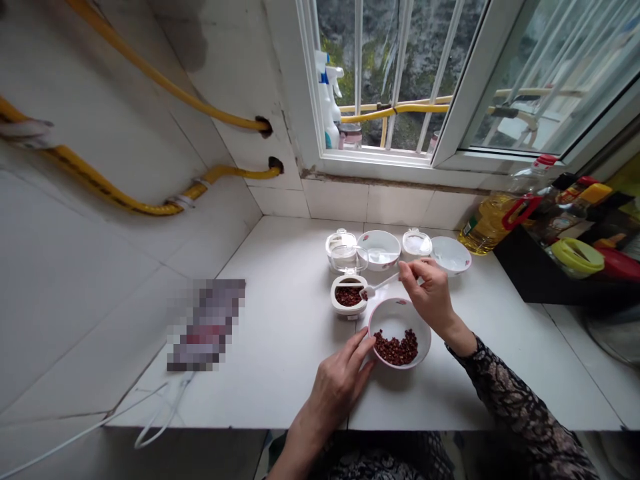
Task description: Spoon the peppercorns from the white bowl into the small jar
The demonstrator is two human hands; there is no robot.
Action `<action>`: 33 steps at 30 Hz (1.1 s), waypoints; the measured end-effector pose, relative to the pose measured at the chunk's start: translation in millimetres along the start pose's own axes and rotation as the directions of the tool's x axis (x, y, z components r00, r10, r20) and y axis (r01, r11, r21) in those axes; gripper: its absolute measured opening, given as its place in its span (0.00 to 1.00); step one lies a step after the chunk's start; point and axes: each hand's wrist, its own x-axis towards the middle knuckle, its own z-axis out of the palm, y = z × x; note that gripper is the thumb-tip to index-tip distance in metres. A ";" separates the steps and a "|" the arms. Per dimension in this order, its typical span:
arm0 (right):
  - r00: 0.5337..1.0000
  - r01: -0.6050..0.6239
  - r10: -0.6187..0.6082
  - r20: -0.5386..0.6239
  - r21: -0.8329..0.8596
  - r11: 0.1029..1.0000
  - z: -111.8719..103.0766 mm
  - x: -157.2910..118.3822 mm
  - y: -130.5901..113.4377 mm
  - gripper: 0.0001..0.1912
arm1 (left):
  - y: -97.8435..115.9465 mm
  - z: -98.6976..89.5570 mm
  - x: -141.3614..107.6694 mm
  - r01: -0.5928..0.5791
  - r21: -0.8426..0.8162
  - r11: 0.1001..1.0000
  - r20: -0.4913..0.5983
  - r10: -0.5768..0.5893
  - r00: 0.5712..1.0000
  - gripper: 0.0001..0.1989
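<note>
My right hand (429,290) pinches the handle of a small white spoon (385,285). The spoon's tip is at the right edge of an open white seasoning jar (349,309), and a few dark red bits show on it. Inside that jar are dark red bits that look like Sichuan peppercorns (350,295). In front of me stands a white bowl (423,320) with a pink rim, with a heap of the same dark red bits (396,348) in it. My left hand (343,373) holds the bowl's left rim with its fingers; its thumb lies low against the side.
Behind stand two more white jars (336,248) (417,245) and two white bowls (379,248) (450,255). An oil bottle (487,217) and a black rack (525,267) of condiments are on the right. On the left lies a blurred-out object (207,327) with a white cable (163,413).
</note>
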 end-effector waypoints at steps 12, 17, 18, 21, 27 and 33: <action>0.947 0.309 -0.282 0.152 -0.211 0.927 0.4 -1.9 -13.8 0.18 | 1.2 -1.4 1.4 -0.001 0.008 1.000 0.000 0.001 1.000 0.16; 0.972 0.227 -0.212 0.099 -0.179 0.957 -19.6 -19.6 11.0 0.19 | 1.0 -1.5 1.3 -0.005 0.007 1.000 -0.002 0.005 1.000 0.15; 0.965 0.250 -0.227 0.132 -0.199 0.948 -21.1 -26.0 16.0 0.19 | 1.0 -1.3 1.2 -0.006 0.005 1.000 -0.001 0.006 1.000 0.15; 0.931 0.328 -0.263 0.252 -0.265 0.907 -22.2 -44.6 26.4 0.18 | 0.9 -0.8 1.0 -0.003 0.002 1.000 0.005 0.003 1.000 0.15; 0.903 0.366 -0.269 0.335 -0.271 0.890 -25.3 -52.6 31.5 0.19 | 1.1 -1.2 1.2 0.002 0.012 1.000 0.006 -0.002 1.000 0.15; 0.889 0.289 -0.169 0.426 -0.235 0.928 -32.1 -44.5 30.6 0.22 | 0.9 -1.2 0.6 0.008 -0.001 1.000 0.010 -0.008 1.000 0.16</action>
